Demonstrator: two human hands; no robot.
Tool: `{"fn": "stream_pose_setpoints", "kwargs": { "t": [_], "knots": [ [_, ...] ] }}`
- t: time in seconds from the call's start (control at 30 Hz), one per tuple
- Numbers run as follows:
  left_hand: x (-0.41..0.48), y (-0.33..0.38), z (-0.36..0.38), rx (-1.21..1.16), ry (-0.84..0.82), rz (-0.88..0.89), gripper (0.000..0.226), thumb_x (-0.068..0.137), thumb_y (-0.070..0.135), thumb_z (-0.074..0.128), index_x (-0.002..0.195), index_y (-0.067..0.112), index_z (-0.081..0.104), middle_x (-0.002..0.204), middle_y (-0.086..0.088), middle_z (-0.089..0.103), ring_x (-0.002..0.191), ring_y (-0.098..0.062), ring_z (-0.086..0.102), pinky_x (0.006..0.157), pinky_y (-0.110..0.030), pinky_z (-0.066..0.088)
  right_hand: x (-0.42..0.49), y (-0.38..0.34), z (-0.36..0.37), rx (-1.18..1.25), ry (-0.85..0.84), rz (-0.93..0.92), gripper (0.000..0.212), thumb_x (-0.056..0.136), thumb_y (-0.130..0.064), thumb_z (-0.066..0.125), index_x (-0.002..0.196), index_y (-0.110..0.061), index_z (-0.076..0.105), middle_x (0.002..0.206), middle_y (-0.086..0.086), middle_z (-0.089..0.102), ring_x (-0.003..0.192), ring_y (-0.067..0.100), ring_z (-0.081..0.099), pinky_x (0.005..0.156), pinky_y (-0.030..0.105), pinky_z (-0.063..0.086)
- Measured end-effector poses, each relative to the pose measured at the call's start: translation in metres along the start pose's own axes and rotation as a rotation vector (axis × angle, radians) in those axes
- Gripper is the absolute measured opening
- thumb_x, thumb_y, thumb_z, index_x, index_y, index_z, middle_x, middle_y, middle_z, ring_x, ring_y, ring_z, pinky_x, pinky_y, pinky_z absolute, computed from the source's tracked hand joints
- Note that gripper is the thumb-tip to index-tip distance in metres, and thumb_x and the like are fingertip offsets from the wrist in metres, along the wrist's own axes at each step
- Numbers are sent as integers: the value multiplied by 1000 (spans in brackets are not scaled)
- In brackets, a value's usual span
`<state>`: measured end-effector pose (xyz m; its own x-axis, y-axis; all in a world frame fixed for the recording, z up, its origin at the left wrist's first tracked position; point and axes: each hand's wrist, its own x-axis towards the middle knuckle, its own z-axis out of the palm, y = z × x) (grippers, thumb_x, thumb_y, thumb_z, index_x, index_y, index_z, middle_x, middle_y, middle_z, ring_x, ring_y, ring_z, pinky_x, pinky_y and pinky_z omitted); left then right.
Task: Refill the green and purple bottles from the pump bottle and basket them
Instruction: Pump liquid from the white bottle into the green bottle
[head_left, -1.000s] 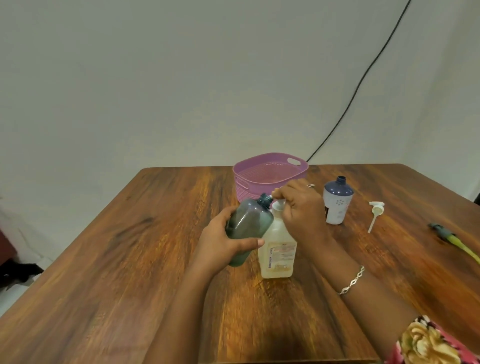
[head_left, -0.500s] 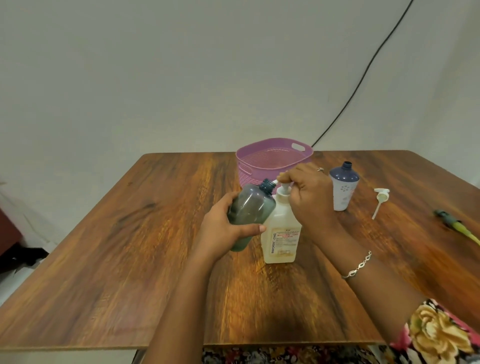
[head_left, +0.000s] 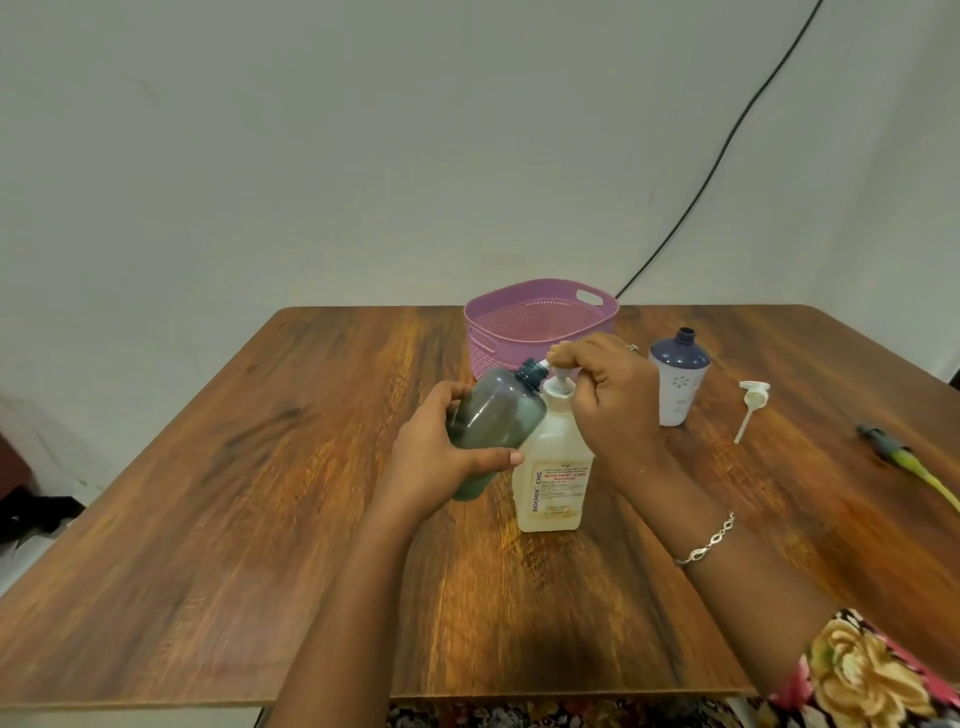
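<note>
Green translucent plastic bottle (head_left: 493, 415), tilted, is gripped by the fingers of the left hand (head_left: 439, 462); the right hand (head_left: 615, 402) curls its fingers around the head of the cream plastic pump bottle (head_left: 556, 467).

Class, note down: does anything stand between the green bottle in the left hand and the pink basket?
Partly: the right hand, gripping the pump bottle by its head, sits before the basket, beside the green bottle. Left of that hand nothing visible blocks the way.
</note>
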<state>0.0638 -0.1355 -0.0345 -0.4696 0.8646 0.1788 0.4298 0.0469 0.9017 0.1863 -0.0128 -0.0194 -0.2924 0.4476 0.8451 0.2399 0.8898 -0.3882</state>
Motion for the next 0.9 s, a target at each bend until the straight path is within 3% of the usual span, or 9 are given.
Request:
{"fn": "stream_pose_setpoints", "kwargs": {
  "t": [0.07,0.17,0.33,0.4,0.53,0.67,0.83,0.9],
  "knots": [
    [-1,2,-2,2,2,5,64,62,26,85,114,28,48,103,14,54,91,-3,54,71,-23,48,11,-2,-3,28,-21,26,36,74,-12,37,73,0,71,70,10,68,65,18,60,63,16,45],
    [-1,3,-4,-8,10,14,62,63,24,84,113,28,48,100,17,51,89,-1,52,67,-20,44,15,-1,-1,8,-16,66,26,73,0,44,69,-1,69,67,9,66,62,21,61,58,30,51],
    [-5,-1,-2,-18,17,6,63,61,25,85,115,26,52,104,12,56,91,-4,55,69,-22,47,-4,1,5,-2,2,37,23,68,10,47,71,2,68,66,10,64,65,5,51,64,5,39],
    [-6,-1,-1,-25,14,-5,63,61,25,84,115,26,52,106,10,56,92,-5,55,71,-24,48,-1,0,0,65,17,58,26,70,10,46,74,2,70,69,11,66,69,0,51,66,0,40],
    [-4,0,-4,-32,18,-4,64,61,25,84,117,28,53,111,5,58,96,-10,56,79,-30,51,10,-3,-3,113,39,78,38,76,-17,39,76,1,72,71,9,69,65,11,58,62,12,46],
    [-3,-3,-5,-33,16,0,71,61,26,83,125,22,52,115,3,56,101,-13,55,82,-31,50,1,-2,5,16,39,19,31,72,-3,39,73,1,70,69,10,66,67,14,55,64,8,40],
    [1,-2,0,-21,16,-16,77,60,30,84,129,23,51,118,4,54,103,-13,53,85,-33,50,0,-2,0,-4,-21,12,38,70,-12,34,74,1,70,70,10,65,66,14,55,62,8,38],
    [2,0,-1,-20,18,-17,79,60,30,84,131,22,49,118,3,53,105,-15,53,85,-34,50,10,-3,-3,5,-33,50,34,72,-10,38,74,0,71,72,10,67,67,16,58,63,19,47]
  ]
}}
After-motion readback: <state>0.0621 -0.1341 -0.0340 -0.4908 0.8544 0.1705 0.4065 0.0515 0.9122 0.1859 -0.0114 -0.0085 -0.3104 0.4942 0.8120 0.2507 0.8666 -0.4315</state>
